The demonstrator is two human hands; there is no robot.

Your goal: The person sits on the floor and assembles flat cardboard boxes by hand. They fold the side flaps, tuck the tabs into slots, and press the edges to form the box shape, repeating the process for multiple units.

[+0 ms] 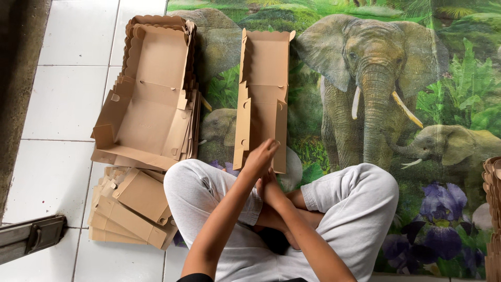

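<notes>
Posture: the person sits cross-legged in light trousers on a printed elephant mat [376, 104], viewed from above.
Left hand [259, 158]: fingers extended and held together, resting on the near end of the folded cardboard box [262, 99]; not gripping it.
Right hand [267, 188]: positioned just under and behind the left hand, against the left wrist; mostly hidden, so its finger state cannot be determined.
Folded cardboard box: long, narrow, brown, partly erected with side walls raised and a scalloped far edge; lies on the mat directly in front of the knees, running away from the person.
Flat blank stack [130, 209]: unfolded brown blanks piled on the white tile floor [62, 99], beside the person's left knee.
Open box stack [154, 94]: nested erected boxes with scalloped rims, beyond the flat blanks, straddling the mat edge.
Right edge: further brown cardboard [493, 219], partly out of frame.
</notes>
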